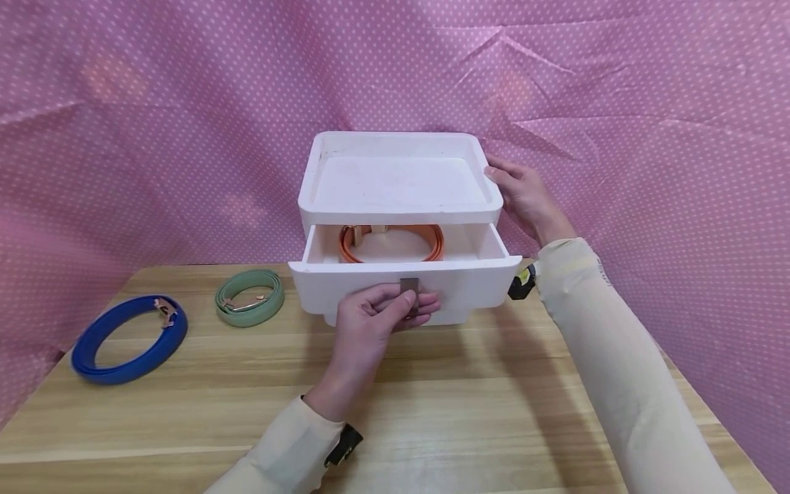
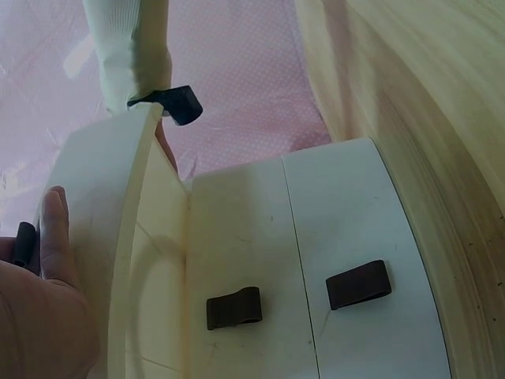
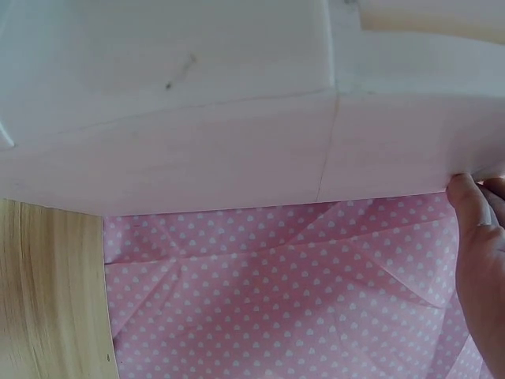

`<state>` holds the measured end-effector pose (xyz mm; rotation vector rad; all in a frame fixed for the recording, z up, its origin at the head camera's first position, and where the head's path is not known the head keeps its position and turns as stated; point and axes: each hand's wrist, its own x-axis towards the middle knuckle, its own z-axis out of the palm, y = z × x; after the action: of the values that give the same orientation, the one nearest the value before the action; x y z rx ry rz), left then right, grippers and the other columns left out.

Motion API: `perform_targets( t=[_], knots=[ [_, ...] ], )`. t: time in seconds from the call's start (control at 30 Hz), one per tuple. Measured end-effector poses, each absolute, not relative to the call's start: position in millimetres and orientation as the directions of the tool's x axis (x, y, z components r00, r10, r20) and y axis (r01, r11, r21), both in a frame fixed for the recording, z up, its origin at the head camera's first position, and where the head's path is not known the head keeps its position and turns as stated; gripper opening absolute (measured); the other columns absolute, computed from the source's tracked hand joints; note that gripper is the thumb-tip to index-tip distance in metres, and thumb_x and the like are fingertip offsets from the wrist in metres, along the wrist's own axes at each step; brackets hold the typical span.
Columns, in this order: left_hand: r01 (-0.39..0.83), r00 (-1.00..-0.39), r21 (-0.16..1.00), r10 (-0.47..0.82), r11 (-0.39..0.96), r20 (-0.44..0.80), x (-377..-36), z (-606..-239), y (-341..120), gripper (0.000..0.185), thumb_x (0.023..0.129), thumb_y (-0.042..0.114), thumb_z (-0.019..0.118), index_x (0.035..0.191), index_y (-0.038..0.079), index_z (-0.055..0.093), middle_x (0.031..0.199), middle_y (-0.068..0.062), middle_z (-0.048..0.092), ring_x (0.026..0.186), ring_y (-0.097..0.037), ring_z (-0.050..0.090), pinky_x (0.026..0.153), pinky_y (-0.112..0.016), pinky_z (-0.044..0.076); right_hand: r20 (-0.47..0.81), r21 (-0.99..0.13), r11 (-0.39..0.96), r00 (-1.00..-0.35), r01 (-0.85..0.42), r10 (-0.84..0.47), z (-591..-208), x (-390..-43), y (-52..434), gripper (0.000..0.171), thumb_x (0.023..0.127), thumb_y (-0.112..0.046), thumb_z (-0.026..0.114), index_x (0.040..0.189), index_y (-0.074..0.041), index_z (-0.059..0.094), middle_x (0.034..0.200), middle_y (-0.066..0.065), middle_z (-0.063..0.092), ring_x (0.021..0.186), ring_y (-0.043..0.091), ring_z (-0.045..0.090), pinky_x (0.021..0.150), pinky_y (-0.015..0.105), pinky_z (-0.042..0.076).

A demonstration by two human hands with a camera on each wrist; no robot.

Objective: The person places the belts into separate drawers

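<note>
A white drawer cabinet (image 1: 395, 182) stands on the wooden table (image 1: 463, 384). Its top drawer (image 1: 345, 281) is pulled out, and a coiled orange belt (image 1: 432, 241) lies inside. My left hand (image 1: 412, 302) pinches the small grey handle tab (image 1: 409, 285) at the middle of the drawer front. In the left wrist view, that hand (image 2: 43, 308) sits against the drawer front (image 2: 87, 205), above two lower drawers with dark tabs (image 2: 233, 308). My right hand (image 1: 524, 195) rests against the cabinet's upper right corner, thumb on the rim. The right wrist view shows its fingertips (image 3: 473, 201) touching the cabinet's edge (image 3: 197, 118).
A coiled green belt (image 1: 249, 298) lies left of the cabinet, and a coiled blue belt (image 1: 123, 343) lies further left near the table's edge. Pink dotted cloth (image 1: 648, 103) hangs behind and at both sides. Bare wood stretches in front of the cabinet.
</note>
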<state>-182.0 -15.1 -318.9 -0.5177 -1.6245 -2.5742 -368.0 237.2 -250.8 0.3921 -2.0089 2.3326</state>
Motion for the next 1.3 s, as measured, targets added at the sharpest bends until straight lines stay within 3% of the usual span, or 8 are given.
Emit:
perform_targets(
  t=[0.73, 1.3],
  knots=[
    [0.228, -0.941, 0.863, 0.127, -0.451, 0.314, -187.4, -315.3, -16.7, 0.015, 0.095, -0.006, 0.059, 0.103, -0.018, 0.063, 0.098, -0.028, 0.069, 0.092, -0.037, 0.070, 0.082, -0.047, 0.059, 0.189, -0.971, -0.172, -0.973, -0.165, -0.134, -249.2, -368.2, 235.7, 0.053, 0.099, -0.013, 0.062, 0.146, -0.001, 0.042, 0.148, 0.017, 0.044, 0.117, 0.025, 0.058, 0.089, 0.026, 0.055],
    [0.220, -0.944, 0.882, 0.135, -0.417, 0.300, -191.7, -314.0, -17.9, 0.016, 0.096, -0.001, 0.060, 0.104, -0.015, 0.064, 0.100, -0.024, 0.070, 0.093, -0.035, 0.070, 0.083, -0.045, 0.059, 0.197, -0.974, -0.138, -0.972, -0.179, -0.130, -250.5, -365.7, 236.4, 0.053, 0.098, -0.016, 0.063, 0.146, -0.003, 0.044, 0.147, 0.016, 0.046, 0.123, 0.027, 0.053, 0.092, 0.026, 0.054]
  ],
)
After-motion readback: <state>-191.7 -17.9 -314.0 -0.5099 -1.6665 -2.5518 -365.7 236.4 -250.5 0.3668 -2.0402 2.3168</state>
